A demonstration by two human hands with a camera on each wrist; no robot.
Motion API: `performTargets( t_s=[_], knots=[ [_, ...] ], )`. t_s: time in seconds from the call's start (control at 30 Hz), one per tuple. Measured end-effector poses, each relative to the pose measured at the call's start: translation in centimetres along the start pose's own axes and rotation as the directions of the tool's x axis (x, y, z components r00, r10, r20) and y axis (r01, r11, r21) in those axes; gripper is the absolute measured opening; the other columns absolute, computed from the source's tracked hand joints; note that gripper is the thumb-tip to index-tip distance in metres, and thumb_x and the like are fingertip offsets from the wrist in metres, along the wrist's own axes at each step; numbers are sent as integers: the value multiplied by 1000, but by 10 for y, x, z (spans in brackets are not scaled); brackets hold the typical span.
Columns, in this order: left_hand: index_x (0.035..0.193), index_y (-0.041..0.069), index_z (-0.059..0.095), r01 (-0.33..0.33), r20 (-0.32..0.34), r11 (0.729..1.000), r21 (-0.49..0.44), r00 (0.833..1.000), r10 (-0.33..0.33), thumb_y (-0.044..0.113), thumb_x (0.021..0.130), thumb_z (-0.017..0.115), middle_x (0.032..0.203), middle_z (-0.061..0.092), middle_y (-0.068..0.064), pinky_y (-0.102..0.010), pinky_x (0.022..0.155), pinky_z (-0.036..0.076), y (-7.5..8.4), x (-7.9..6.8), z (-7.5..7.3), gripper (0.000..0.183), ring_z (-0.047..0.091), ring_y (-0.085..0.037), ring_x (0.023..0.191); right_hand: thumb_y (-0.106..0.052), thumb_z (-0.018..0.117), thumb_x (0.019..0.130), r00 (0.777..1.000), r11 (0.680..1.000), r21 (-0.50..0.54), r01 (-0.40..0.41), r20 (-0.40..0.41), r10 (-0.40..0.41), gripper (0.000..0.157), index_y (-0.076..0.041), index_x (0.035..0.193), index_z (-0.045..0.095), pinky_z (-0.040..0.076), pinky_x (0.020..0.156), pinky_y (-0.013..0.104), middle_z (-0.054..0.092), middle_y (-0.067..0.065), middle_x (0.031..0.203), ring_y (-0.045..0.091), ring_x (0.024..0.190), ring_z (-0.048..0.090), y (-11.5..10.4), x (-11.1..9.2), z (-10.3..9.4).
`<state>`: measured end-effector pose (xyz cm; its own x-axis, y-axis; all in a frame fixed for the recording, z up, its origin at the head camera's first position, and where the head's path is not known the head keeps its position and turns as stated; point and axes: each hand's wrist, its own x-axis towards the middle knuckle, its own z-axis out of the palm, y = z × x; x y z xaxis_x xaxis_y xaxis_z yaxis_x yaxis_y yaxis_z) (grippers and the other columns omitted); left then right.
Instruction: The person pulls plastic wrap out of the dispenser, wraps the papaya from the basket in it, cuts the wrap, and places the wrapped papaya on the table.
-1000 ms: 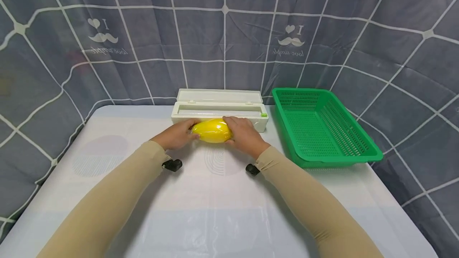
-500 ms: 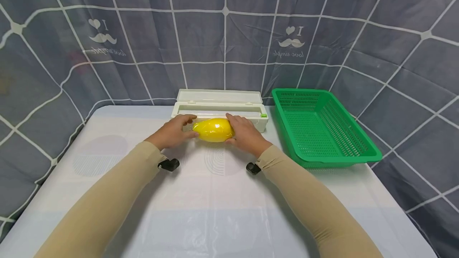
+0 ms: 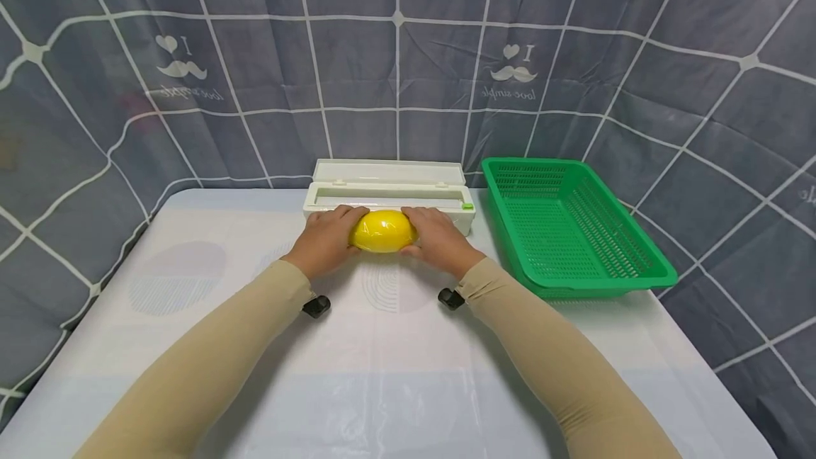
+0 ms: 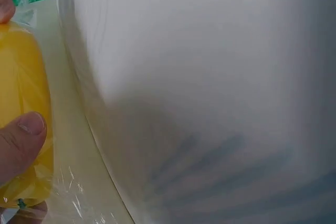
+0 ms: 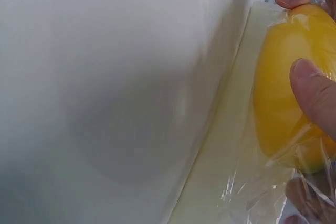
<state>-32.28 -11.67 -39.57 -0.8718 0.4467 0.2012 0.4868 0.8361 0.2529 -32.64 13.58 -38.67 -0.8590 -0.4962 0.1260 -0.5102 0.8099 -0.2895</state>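
Observation:
A shiny yellow fruit [image 3: 383,231], oval like a mango, is held between both hands just in front of a white cling film dispenser [image 3: 390,198]. Clear film covers the fruit, with loose folds of it showing in both wrist views. My left hand [image 3: 327,241] grips its left end, the thumb [image 4: 23,142] lying along the near side. At the other end, my right hand [image 3: 440,239] holds it with the thumb [image 5: 315,95] across the skin. The dispenser's lid [image 3: 390,172] stands raised. A small green slider [image 3: 467,206] sits at its right end.
To the right of the dispenser stands a green perforated basket [image 3: 576,232], with nothing visible inside. A pale patterned cloth [image 3: 382,374] covers the table. A grey gridded curtain [image 3: 395,76] hangs behind and at both sides.
Half a second ago my left hand loosened and drew slightly left; now it has come back right and grips the fruit's left end. My right hand has kept its hold throughout.

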Motion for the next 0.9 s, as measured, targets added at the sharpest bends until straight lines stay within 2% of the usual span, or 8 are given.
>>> performTargets(
  t_s=[0.1, 0.2, 0.27, 0.33, 0.43, 0.6, 0.9],
  knots=[
    [152, 17, 51, 3, 1, 1000, -4, 1000, -3, 24, 90, 86, 143, 62, -10, -58, 108, 41, -1, 0, -1, 72, 60, -35, 132, -38, 86, 89, 1000, 998, -67, -5, -20, 4, 87, -5, 157, 43, 27, 127, 53, 48, 15, 160, 37, 147, 41, -6, -2, -1],
    [152, 17, 52, 0, 4, 1000, -9, 1000, 0, 24, 89, 87, 143, 62, -10, -59, 107, 41, -2, 0, -2, 72, 61, -35, 131, -43, 87, 86, 998, 992, -125, 26, -58, -34, 93, -5, 158, 42, 23, 128, 56, 39, 17, 165, 40, 151, 34, -12, -2, -1],
    [152, 17, 53, 0, 5, 1000, -14, 1000, 1, 24, 88, 87, 143, 62, -10, -59, 107, 41, -3, 0, -3, 72, 61, -35, 131, -44, 87, 87, 995, 988, -146, 56, -68, -67, 93, -5, 158, 42, 24, 128, 55, 38, 17, 166, 40, 151, 34, -15, -1, 0],
    [151, 16, 54, -5, 9, 1000, -25, 1000, 5, 24, 88, 88, 142, 63, -10, -58, 106, 41, -4, 0, -3, 72, 61, -36, 130, -41, 85, 89, 996, 989, -128, 69, -53, -77, 91, -5, 159, 41, 27, 128, 53, 42, 15, 164, 37, 151, 38, -15, 0, 2],
    [151, 16, 55, -13, 15, 999, -44, 1000, 13, 25, 87, 89, 142, 64, -9, -58, 106, 41, -5, 0, -3, 73, 62, -35, 130, -35, 84, 91, 999, 997, -60, 44, -18, -45, 88, -5, 161, 39, 31, 128, 49, 47, 12, 161, 33, 149, 44, -11, 1, 5],
    [151, 17, 56, -7, 30, 998, -58, 1000, 8, 27, 85, 90, 142, 65, -7, -58, 108, 41, -7, 2, -3, 75, 62, -33, 131, -29, 86, 90, 1000, 999, 48, 6, 5, -6, 88, -7, 161, 39, 34, 127, 48, 47, 12, 161, 34, 149, 45, -7, 3, 7],
    [150, 19, 59, 16, 45, 997, -78, 999, -13, 24, 83, 91, 143, 68, -6, -56, 108, 40, -9, 2, -2, 75, 60, -33, 135, -29, 86, 89, 999, 999, 33, -20, 32, 19, 86, -6, 159, 42, 35, 127, 47, 50, 14, 158, 35, 146, 48, -9, 4, 9]
  ],
)
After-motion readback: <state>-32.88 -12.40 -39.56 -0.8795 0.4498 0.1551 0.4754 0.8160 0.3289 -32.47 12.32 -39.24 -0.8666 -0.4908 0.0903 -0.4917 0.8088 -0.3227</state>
